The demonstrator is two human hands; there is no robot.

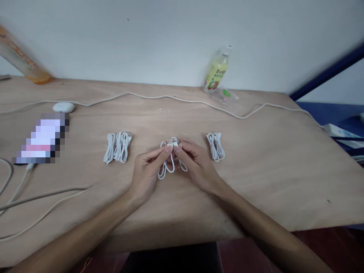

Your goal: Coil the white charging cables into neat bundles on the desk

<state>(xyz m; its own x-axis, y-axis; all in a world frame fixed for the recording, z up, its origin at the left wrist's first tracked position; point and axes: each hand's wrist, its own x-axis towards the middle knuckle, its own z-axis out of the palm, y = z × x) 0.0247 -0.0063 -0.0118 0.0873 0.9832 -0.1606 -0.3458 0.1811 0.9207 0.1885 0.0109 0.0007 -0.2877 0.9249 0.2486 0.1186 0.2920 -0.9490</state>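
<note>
Between my two hands, above the middle of the wooden table, is a white USB cable (172, 165) bent into loops. My left hand (148, 167) pinches it at a plug, thumb on top. My right hand (196, 161) is closed on the same cable from the other side, and the thumbs nearly meet by the plugs. Loops hang below both hands. My fingers under the cable are mostly hidden. Left of my hands lie coiled white cables (121, 147) side by side. To the right sits another group of coiled cables (215, 146).
A long white cord (167, 97) crosses the table (273, 167) behind my hands. At the back stand a yellow-labelled bottle (216, 72) and an orange bottle (25, 60). A phone (42, 138) and white case (63, 107) lie left. Small white scraps (165, 110) lie ahead.
</note>
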